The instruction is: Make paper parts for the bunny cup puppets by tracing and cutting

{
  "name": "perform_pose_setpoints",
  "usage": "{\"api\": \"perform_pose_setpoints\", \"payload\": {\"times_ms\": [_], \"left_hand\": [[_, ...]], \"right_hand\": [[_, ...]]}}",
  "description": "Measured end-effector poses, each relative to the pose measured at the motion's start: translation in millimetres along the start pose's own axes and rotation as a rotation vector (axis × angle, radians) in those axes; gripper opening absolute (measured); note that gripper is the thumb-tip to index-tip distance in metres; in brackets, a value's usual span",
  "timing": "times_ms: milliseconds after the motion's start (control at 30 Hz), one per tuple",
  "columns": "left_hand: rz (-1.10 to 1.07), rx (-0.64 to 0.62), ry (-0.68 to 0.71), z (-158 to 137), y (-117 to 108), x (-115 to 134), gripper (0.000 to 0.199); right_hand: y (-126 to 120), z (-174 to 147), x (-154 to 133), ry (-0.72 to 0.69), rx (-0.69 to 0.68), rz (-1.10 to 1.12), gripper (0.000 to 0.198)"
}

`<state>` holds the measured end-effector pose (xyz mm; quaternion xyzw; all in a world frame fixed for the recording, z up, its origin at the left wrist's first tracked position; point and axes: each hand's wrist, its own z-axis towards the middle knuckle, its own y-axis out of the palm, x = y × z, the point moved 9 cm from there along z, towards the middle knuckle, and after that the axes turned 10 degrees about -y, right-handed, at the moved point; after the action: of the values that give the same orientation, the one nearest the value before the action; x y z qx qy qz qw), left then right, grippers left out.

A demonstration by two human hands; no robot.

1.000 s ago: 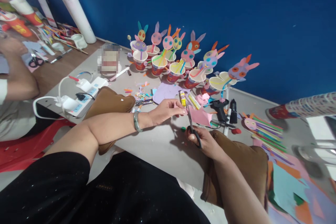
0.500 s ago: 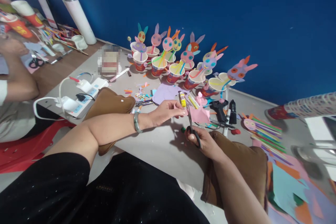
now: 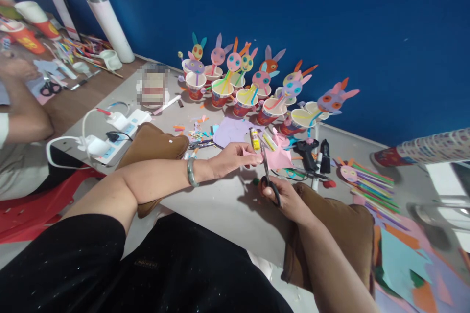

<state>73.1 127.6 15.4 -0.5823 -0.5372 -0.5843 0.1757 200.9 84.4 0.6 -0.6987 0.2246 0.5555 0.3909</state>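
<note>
My left hand [image 3: 235,160], with a bracelet at the wrist, pinches a small piece of pink paper that is mostly hidden by the fingers. My right hand [image 3: 284,196] grips black-handled scissors [image 3: 272,190], their blades pointing up beside the left fingertips. A larger pink paper sheet [image 3: 279,158] shows just beyond the blades; I cannot tell whether it touches them. Close behind the left hand stand a yellow glue stick [image 3: 254,139] and a lilac paper sheet [image 3: 231,129].
Several paper cups with rabbit heads [image 3: 245,102] line the blue wall. A glue gun [image 3: 307,154] lies right of the pink sheet. Brown cushions [image 3: 334,234] lie under my forearms. A power strip [image 3: 127,137] is at left, near another person's arm [image 3: 25,93]; stacked cups [image 3: 433,149] lie right.
Both hands stay almost in place. The left fingers have shifted very slightly toward the scissors; otherwise the scene looks the same.
</note>
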Motion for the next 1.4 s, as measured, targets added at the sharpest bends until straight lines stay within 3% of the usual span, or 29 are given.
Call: {"api": "perform_pose_setpoints", "payload": {"times_ms": [900, 1400], "left_hand": [[0.043, -0.06, -0.065, -3.5, 5.8, -3.5, 0.041], [0.117, -0.02, 0.031, -2.2, 3.2, 4.6, 0.029]], "right_hand": [[1.4, -1.3, 6.4, 0.027, 0.0, 0.05, 0.063], [1.3, -1.2, 6.3, 0.031, -0.002, 0.02, 0.064]]}}
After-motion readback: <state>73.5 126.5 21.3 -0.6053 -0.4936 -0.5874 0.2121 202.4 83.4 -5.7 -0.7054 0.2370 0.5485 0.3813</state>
